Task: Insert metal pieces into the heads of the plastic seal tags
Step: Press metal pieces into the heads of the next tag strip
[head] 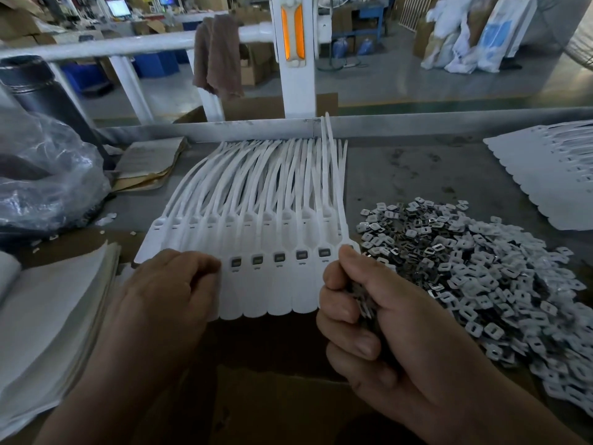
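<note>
The strip of seal tags (256, 284) lies mid-tabletop with its heads (279, 257) toward the near edge; five show dark inserts. The right hand (378, 322) is clamped around a handful of metal pieces (364, 305), thumb beside the rightmost head. The left hand (170, 284) rests curled on the strip's left end, hiding those heads; whether it pinches anything I cannot tell. Pieces may slip from the crowded fist, one could seat crooked, or covered heads get skipped. The loose pile (465, 268) lies just right.
</note>
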### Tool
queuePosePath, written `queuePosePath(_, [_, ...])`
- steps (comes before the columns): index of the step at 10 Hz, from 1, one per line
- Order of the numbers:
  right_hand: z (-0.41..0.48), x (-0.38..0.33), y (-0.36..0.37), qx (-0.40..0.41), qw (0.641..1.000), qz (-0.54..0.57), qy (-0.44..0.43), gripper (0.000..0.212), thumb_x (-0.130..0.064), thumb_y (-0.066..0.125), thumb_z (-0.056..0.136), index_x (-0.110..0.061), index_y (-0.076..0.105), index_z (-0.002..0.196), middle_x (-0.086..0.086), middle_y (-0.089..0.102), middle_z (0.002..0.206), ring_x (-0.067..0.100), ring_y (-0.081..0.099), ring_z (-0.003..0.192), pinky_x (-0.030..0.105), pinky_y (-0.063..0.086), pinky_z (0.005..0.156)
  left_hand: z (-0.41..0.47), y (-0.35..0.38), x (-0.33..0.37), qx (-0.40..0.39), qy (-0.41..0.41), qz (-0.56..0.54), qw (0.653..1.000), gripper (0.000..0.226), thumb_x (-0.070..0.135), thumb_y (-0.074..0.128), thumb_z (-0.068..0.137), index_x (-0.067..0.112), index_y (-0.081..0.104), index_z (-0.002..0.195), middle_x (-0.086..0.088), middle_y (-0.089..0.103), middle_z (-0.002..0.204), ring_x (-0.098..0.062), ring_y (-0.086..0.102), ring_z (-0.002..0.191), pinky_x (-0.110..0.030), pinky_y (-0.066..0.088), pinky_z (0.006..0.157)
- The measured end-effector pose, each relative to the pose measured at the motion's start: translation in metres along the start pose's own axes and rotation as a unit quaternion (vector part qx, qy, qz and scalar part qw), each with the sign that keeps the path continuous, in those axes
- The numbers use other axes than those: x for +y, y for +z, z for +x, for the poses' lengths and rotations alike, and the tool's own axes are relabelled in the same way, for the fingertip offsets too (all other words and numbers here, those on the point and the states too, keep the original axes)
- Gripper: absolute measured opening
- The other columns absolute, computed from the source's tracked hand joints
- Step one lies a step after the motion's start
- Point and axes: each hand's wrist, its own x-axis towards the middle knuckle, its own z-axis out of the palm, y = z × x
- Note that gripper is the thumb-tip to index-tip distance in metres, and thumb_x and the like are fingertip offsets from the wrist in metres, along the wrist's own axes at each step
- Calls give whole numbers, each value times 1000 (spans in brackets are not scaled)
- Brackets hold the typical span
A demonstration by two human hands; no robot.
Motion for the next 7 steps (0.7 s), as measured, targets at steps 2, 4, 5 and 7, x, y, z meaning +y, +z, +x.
queuePosePath(2, [0,-1,-1,-7,1000,3,-2,27,-35,58,90,-13,62,76,1,48,60,8,37,37,18,27,29,-2,-2,0,32,-25,-41,998,16,25,56,91,29,59,107,17,54,92,-6,54,86,-36,51,74])
queuePosePath(4, [0,-1,-2,-6,1000,0,0,26,-35,58,90,-13,62,77,1,48,60,8,36,37,18,27,30,-5,-1,2,21,36,81,996,21,19,60,89,13,71,106,-7,68,96,-25,60,87,-42,46,74])
queuePosePath(5, [0,-1,-1,-5,1000,-1,-3,26,-35,58,90,-13,63,76,1,48,60,8,36,37,18,26,29,-5,1,0,24,39,87,995,22,21,60,89,14,71,107,-6,67,95,-23,58,85,-41,47,73])
queuePosePath(7, [0,0,1,-1,1000,1,2,26,-35,59,89,-13,63,75,1,48,60,8,36,37,18,26,29,0,5,-5,39,11,15,999,26,28,53,93,22,66,114,14,48,90,-2,43,83,-16,32,63])
